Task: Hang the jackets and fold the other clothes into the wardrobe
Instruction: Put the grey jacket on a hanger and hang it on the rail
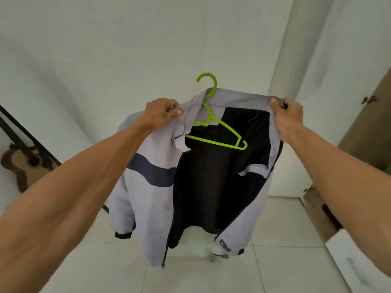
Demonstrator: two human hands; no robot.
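Note:
A light grey jacket (148, 199) with a dark blue chest stripe and a black lining hangs open in front of me, held up at chest height. A bright green plastic hanger (213, 132) sits inside it, its hook poking out above the collar. My left hand (163, 112) grips the left side of the collar. My right hand (284, 117) grips the right collar edge, near the zip pull. The hanger's left arm is tucked under the fabric; its right arm lies bare against the lining.
White walls stand ahead and a white tiled floor (285, 225) lies below. A brown wooden wardrobe door (366, 132) and a white panel (355, 261) are at the right. A dark metal frame (19, 132) and a brown curved object are at the left.

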